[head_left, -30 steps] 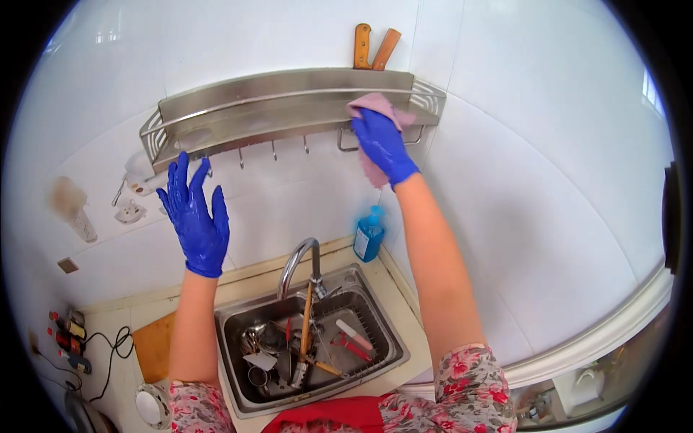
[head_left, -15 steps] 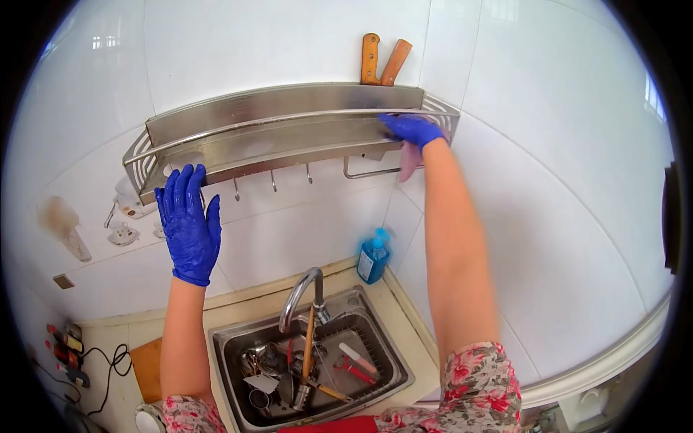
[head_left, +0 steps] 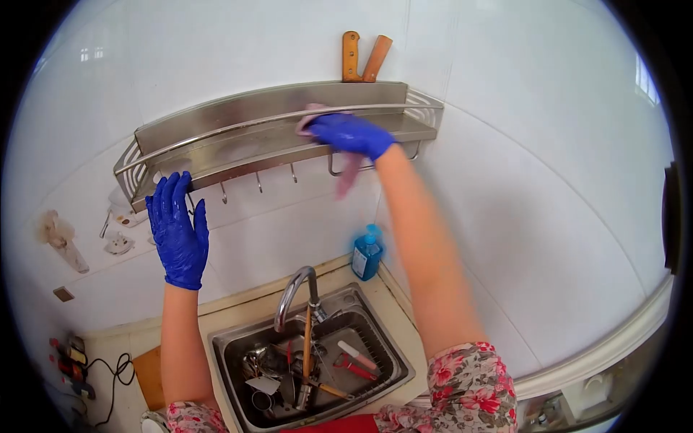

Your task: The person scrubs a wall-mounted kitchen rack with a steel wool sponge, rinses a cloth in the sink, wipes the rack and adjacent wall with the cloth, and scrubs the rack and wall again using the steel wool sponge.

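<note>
Cloth (head_left: 351,177) at upper centre of frame, right of the shelf's (head_left: 238,148) middle; part bunched under the right hand (head_left: 350,136), a tail hanging down past the front lip, blurred; right hand closed over the cloth, exact finger grip too smeared to read; left hand (head_left: 177,231) wide, fingers long, thumb set apart, nothing in it, tips by the shelf's lower left end; contact there cannot be told; wiping looks midway, by my judgement; cloth lies on the right-of-centre stretch, while the left stretch of deck shows dull patches and shine; which parts are done cannot be told; utensils (head_left: 307,346) lie jumbled in the sink (head_left: 354,294), lower centre, apart from both hands; edges: a thin rail (head_left: 216,132) runs the shelf's length, so the hand has a narrow slot to work in; whether the fingers pass over or under it is unclear; slatted ends bound the deck left and right, the right one close to the wall corner; hooks (head_left: 260,182) hang from the lip where a loose cloth tail could snag; two knife handles (head_left: 351,54) rise behind the back edge, upper right of centre; open room lies leftward along the deck, between right hand and left; below, free air down to tap (head_left: 313,287) and blue bottle (head_left: 367,254).
</note>
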Available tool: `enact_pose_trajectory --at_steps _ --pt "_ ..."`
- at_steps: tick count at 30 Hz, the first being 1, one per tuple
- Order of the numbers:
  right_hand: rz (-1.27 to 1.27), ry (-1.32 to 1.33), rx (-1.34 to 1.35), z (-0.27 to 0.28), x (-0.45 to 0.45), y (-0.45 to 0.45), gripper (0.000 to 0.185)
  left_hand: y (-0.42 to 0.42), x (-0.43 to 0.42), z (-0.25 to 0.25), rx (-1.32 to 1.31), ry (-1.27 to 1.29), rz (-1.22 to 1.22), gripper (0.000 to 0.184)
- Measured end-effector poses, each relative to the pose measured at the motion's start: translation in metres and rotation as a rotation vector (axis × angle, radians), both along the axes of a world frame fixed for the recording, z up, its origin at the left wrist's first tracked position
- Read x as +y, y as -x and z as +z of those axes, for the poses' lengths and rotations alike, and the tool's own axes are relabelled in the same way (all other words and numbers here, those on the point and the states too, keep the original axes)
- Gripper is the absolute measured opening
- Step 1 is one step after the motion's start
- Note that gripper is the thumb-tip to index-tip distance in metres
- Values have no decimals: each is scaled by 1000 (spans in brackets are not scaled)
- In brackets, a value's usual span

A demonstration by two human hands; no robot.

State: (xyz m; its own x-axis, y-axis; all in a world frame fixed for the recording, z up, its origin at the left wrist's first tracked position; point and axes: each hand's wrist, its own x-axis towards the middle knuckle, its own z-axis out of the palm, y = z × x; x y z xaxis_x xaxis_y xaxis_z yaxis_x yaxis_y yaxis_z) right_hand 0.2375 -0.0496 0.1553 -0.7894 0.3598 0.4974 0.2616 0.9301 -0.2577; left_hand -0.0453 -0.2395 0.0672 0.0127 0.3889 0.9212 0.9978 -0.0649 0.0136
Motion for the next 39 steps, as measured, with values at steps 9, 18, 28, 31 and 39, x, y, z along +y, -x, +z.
enact_pose_trajectory --at_steps 9,18,28,31,39 --pt "-450 388 44 12 43 -103 35 -2 2 -2 -3 -22 18 53" --pt "-742 -225 285 -49 24 -77 31 1 -3 -1 -7 -4 -13 55" --pt "-324 -696 523 -62 -60 91 8 5 -10 -2 -5 45 -9 59" --pt "-81 -571 523 -49 -87 105 12 5 -10 -2 4 61 15 60" --pt "-155 -204 364 -35 -59 31 23 9 -13 -2 -10 60 70 60"
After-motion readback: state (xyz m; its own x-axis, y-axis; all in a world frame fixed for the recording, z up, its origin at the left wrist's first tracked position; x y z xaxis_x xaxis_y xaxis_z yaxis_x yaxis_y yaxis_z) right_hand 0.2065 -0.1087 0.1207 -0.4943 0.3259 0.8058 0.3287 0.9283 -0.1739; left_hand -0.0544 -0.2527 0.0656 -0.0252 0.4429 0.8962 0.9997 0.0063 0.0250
